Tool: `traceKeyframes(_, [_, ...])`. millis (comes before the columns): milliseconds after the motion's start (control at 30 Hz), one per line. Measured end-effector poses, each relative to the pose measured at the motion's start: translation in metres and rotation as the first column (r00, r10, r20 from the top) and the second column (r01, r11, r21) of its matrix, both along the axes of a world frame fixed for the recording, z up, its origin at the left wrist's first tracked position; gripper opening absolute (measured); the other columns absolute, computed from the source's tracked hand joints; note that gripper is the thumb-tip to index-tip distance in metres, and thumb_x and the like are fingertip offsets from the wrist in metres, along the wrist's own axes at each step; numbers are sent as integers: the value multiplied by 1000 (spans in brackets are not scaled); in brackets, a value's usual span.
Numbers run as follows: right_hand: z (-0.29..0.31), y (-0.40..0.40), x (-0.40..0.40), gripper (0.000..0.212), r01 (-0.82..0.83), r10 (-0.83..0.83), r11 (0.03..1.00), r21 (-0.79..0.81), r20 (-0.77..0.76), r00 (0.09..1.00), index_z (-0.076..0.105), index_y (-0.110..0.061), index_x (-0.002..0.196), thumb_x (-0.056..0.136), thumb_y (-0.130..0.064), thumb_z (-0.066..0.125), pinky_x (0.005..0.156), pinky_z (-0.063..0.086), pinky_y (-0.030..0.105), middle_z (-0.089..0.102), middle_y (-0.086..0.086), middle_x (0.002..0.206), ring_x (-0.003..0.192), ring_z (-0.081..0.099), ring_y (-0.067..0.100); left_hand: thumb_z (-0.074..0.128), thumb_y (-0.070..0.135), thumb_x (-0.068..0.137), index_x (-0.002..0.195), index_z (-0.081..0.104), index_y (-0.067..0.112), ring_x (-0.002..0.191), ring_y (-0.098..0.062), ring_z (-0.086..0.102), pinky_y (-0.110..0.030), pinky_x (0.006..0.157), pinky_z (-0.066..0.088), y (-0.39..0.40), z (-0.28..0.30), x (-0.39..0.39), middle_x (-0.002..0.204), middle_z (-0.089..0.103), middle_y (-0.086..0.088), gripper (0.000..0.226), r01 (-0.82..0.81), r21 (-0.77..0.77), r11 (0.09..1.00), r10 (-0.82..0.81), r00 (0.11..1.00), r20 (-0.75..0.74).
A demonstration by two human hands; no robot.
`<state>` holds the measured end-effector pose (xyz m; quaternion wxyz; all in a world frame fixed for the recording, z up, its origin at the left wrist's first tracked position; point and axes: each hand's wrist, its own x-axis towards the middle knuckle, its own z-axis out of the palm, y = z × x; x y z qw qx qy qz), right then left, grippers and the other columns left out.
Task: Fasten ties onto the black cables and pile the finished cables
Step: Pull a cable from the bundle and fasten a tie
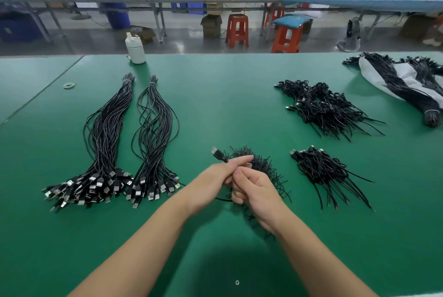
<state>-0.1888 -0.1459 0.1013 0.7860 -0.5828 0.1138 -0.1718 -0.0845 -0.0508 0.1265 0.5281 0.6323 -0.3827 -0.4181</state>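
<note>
Both hands meet above the green counter, a little in from its near edge and about midway along it. The left hand curls round a black cable, whose USB plug sticks out past the knuckles toward the far edge, metal tip catching the light. The right hand has its fingers bent in against the left, pinching at the same cable; whether a tie is between the fingertips cannot be told. A thin length of the cable trails out under the left wrist.

Just beyond and under the hands lies a loose heap of short black ties, thin and wiry, ends bristling outward.

Toward the left edge two long bundles of untied cables lie side by side, each bound with a pale band at the far end and fanning out into a mass of black plugs with silver tips at the near end.

To the right of the hands sits a small pile of coiled cables, glossy loops with straight tails pointing to the near right. Farther back on the right lies a larger pile of the same kind.

At the far right corner another thick bundle rests on a grey bag.
</note>
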Motion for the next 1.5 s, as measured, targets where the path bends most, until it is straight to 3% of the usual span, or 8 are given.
traceKeyframes(233, [-4,3,-1,38,-99,103,994,51,-98,990,63,-13,70,97,-36,49,47,26,22,31,0,54,47,24,11,24,28,108,120,68,21,117,-11,61,-29,109,39,1,9,1,118,69,-1,46,-151,-154,976,180,964,195])
traceKeyframes(433, [-17,7,-2,39,-137,175,959,248,-140,974,48,-17,63,96,-38,53,47,21,22,17,-1,57,52,13,13,43,33,97,77,78,12,78,-19,74,-27,69,59,16,32,37,79,74,-8,45,-324,-319,891,26,737,-676])
traceKeyframes(633, [-9,-4,-1,44,-356,358,931,73,-355,864,55,-23,61,102,-39,51,43,19,20,24,-7,52,45,16,10,36,25,104,108,63,-14,76,-32,73,-30,56,58,49,21,40,103,69,-32,48,516,282,809,-455,853,-256])
traceKeyframes(767, [-9,0,0,41,-358,338,933,40,-438,833,55,-23,63,102,-26,46,40,22,20,25,-4,53,43,19,10,35,27,108,107,63,-5,80,-28,71,-27,67,57,47,8,22,106,71,-23,42,274,627,729,-403,912,71])
traceKeyframes(900, [-12,6,-1,35,-289,288,955,60,-400,870,54,-21,66,99,-18,43,40,24,22,26,-4,54,43,21,12,38,40,105,73,50,19,57,-9,44,-22,51,32,42,3,16,69,53,4,39,-12,661,751,-479,679,557])
traceKeyframes(1200, [-6,11,-3,33,-273,191,951,-146,-417,888,57,-13,77,100,-31,42,46,26,27,37,-5,57,47,28,13,32,40,106,83,50,20,68,-21,47,-30,65,33,42,-6,13,78,57,-5,36,-57,651,757,-510,571,643])
traceKeyframes(1300, [-5,15,-4,42,-251,-21,732,-633,-389,921,46,-16,71,94,-49,53,51,28,24,37,-10,58,54,31,6,32,29,105,80,48,19,67,-23,48,-31,63,32,43,-6,12,92,65,-14,32,-43,642,765,-508,572,644])
traceKeyframes(1500, [-5,15,-3,38,-188,-116,555,-810,-299,947,39,-25,67,102,-37,48,61,37,35,48,-5,60,58,41,11,26,37,107,123,55,16,104,-27,60,-29,81,41,46,-9,10,117,66,-12,39,20,605,796,-485,621,616])
